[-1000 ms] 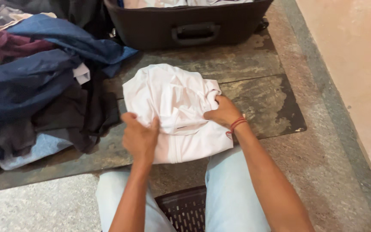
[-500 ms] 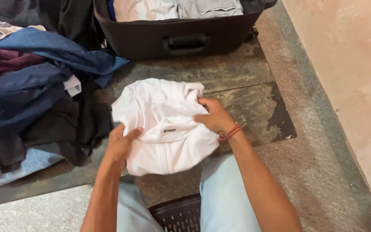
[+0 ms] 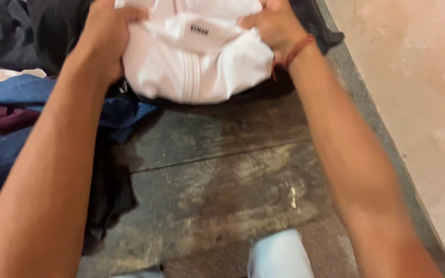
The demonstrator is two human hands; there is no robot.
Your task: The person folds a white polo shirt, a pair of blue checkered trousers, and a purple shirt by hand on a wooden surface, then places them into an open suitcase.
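Fingertips of both hands are buried in the folded white garment [image 3: 197,51], whose top runs off the frame's upper edge. The left hand [image 3: 104,36] and right hand [image 3: 276,25] each grip it, clenched on its two sides, above the worn stone floor [image 3: 222,185]. Left of the garment lies one heap of dark clothes [image 3: 11,113]; right of it stands a pale wall [image 3: 418,103].

Soft, even indoor light, fairly dim. The white shirt [image 3: 197,51] looks slightly overexposed. Forearms and near edges are motion-blurred; the floor [image 3: 222,175] shows only faint shadows, no glare.
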